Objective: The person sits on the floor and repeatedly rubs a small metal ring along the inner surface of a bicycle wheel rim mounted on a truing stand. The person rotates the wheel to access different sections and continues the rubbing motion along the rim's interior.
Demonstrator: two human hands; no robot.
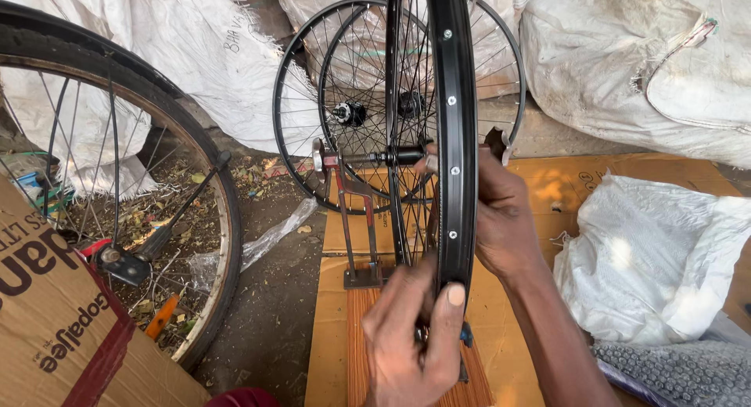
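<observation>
A black bicycle rim (456, 102) with thin spokes stands upright, edge-on to me, mounted by its axle (383, 156) in a metal truing stand (353, 211). My left hand (415, 336) grips the rim's lower edge, thumb pressed on the rim, with a small tool seemingly held at the spokes. On the rim's right side, my right hand (501, 211) reaches in and its fingers close around the hub end of the axle.
Two more black spoked wheels (328, 109) lean against white sacks (626, 55) behind. A tyred bicycle wheel (195, 219) stands at left, beside a cardboard box (55, 313). The stand sits on flat cardboard (547, 196). A white bag (649, 258) lies at right.
</observation>
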